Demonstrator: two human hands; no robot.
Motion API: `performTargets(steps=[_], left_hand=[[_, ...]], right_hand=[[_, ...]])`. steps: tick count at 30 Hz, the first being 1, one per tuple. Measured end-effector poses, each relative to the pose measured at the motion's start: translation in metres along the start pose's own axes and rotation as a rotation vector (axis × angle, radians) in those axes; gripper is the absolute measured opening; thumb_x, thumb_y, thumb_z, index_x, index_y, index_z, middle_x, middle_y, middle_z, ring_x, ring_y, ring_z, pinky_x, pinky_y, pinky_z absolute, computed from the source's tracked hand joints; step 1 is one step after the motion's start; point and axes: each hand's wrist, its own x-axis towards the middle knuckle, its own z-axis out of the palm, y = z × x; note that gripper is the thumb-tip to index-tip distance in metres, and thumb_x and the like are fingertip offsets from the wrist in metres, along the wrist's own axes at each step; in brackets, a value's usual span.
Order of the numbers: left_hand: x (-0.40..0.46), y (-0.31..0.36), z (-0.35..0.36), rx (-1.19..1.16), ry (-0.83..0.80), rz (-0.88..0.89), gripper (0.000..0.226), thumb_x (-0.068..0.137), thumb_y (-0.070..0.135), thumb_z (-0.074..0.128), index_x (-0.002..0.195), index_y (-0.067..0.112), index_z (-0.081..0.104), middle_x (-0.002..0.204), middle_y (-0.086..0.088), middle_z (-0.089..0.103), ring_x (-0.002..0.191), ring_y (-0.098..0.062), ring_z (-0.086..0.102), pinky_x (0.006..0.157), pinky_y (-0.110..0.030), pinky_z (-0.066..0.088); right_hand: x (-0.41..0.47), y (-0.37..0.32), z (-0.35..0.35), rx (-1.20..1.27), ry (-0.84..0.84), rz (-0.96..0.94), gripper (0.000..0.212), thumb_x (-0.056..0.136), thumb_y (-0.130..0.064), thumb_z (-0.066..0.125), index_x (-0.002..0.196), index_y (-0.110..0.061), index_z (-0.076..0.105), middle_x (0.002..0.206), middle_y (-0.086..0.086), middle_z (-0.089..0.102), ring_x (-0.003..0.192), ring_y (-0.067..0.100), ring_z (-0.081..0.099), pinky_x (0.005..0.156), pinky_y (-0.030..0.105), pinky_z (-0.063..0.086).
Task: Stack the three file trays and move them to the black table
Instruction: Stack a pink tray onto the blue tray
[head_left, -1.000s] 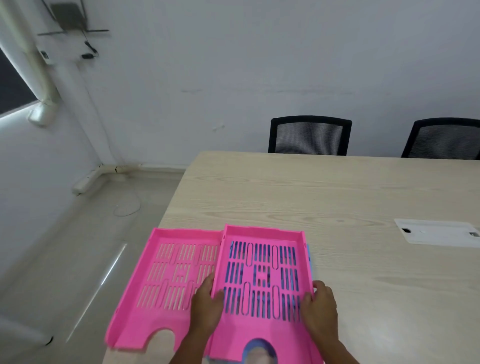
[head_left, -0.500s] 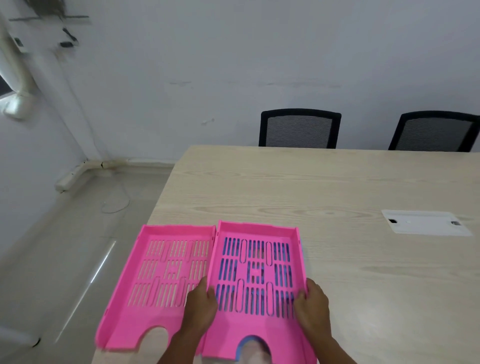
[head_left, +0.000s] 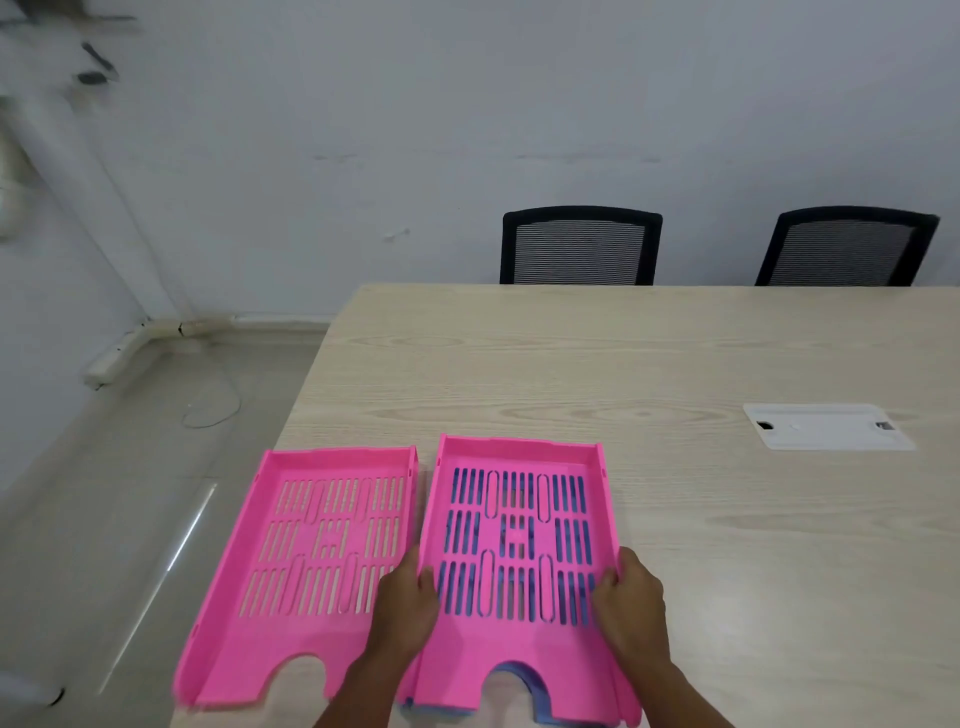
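Observation:
A pink file tray (head_left: 519, 644) lies nested on a blue tray (head_left: 540, 714), of which only slivers show through the slots and at the front cut-out. My left hand (head_left: 402, 608) grips the pink tray's left wall and my right hand (head_left: 631, 603) grips its right wall. A second pink tray (head_left: 311, 649) lies flat just to the left, hanging partly over the wooden table's (head_left: 675, 364) left edge, a narrow gap apart from the stack. No black table is in view.
Two black mesh chairs (head_left: 579, 244) (head_left: 847, 247) stand behind the table's far edge. A white cable cover plate (head_left: 826, 426) is set in the tabletop at right. Tiled floor (head_left: 104, 519) with a loose cable lies to the left, by the wall.
The pink tray in my hands has settled squarely onto the blue tray and no longer overlaps the left pink tray. My view has shifted left and lower.

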Motion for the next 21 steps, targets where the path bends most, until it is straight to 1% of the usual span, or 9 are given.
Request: performTargets(steps=[1,2,4,6,8,13,17,19,21], left_hand=[[-0.001,0.0,0.001,0.001,0.008,0.0,0.046,0.103,0.009,0.041,0.149,0.005,0.034,0.062,0.013,0.046,0.044,-0.003,0.051,0.038,-0.012,0.041],[-0.003,0.0,0.002,0.012,0.016,-0.002,0.046,0.103,0.007,0.04,0.148,0.004,0.034,0.061,0.011,0.046,0.037,0.0,0.045,0.037,-0.012,0.042],[-0.004,-0.003,0.003,0.022,0.026,-0.013,0.044,0.103,0.003,0.039,0.147,0.001,0.035,0.058,0.004,0.048,0.029,-0.001,0.043,0.035,-0.012,0.04],[-0.003,-0.006,0.002,0.023,0.036,-0.023,0.042,0.102,0.002,0.039,0.144,-0.001,0.037,0.057,0.001,0.05,0.032,-0.003,0.044,0.034,-0.014,0.037],[-0.001,-0.008,0.001,0.031,0.038,-0.027,0.042,0.102,0.003,0.039,0.144,-0.001,0.036,0.058,-0.001,0.051,0.041,-0.004,0.044,0.038,-0.016,0.035],[0.0,-0.005,-0.003,0.068,0.051,0.003,0.04,0.101,0.002,0.04,0.141,0.0,0.037,0.059,0.0,0.05,0.046,-0.007,0.046,0.038,-0.017,0.034],[0.0,-0.003,-0.005,0.102,0.03,0.006,0.04,0.101,0.001,0.041,0.141,0.0,0.037,0.061,-0.001,0.054,0.047,-0.008,0.049,0.041,-0.017,0.038],[0.002,-0.006,-0.006,0.112,0.022,-0.012,0.042,0.101,0.001,0.04,0.143,0.0,0.035,0.065,-0.006,0.058,0.049,-0.01,0.05,0.042,-0.02,0.041],[0.002,-0.008,-0.007,0.12,0.019,-0.027,0.043,0.101,0.002,0.039,0.144,0.0,0.034,0.068,-0.01,0.061,0.048,-0.011,0.051,0.044,-0.023,0.044]], right_hand=[[0.0,-0.001,-0.001,-0.004,-0.002,-0.004,0.021,0.092,-0.006,0.044,0.073,-0.013,0.047,0.072,0.007,0.061,0.062,0.022,0.06,0.06,0.04,0.056],[0.0,-0.002,-0.001,-0.007,-0.009,-0.008,0.021,0.092,-0.006,0.045,0.073,-0.013,0.047,0.071,0.007,0.061,0.062,0.022,0.061,0.059,0.04,0.056],[-0.002,-0.003,-0.001,-0.006,-0.03,-0.011,0.019,0.093,-0.008,0.045,0.075,-0.012,0.049,0.072,0.007,0.062,0.062,0.023,0.063,0.059,0.041,0.058],[-0.005,-0.002,0.0,0.005,-0.042,-0.007,0.019,0.094,-0.01,0.045,0.077,-0.012,0.051,0.072,0.007,0.064,0.062,0.022,0.065,0.061,0.041,0.06],[-0.007,-0.002,0.0,0.015,-0.038,-0.006,0.019,0.095,-0.01,0.044,0.078,-0.013,0.053,0.072,0.006,0.064,0.061,0.021,0.066,0.061,0.042,0.061],[-0.008,-0.004,-0.004,0.03,-0.031,-0.031,0.018,0.093,-0.007,0.045,0.076,-0.01,0.053,0.068,0.007,0.062,0.057,0.02,0.061,0.057,0.037,0.055],[-0.01,-0.006,-0.003,0.017,-0.033,-0.016,0.02,0.091,-0.008,0.046,0.072,-0.012,0.051,0.066,0.006,0.061,0.056,0.02,0.059,0.056,0.038,0.056],[-0.013,-0.007,-0.002,0.003,-0.018,-0.01,0.022,0.09,-0.009,0.046,0.068,-0.014,0.048,0.064,0.005,0.06,0.053,0.019,0.057,0.053,0.035,0.052],[-0.014,-0.007,-0.002,-0.019,0.0,-0.002,0.021,0.088,-0.01,0.047,0.067,-0.013,0.048,0.064,0.006,0.06,0.054,0.02,0.058,0.053,0.036,0.052]])
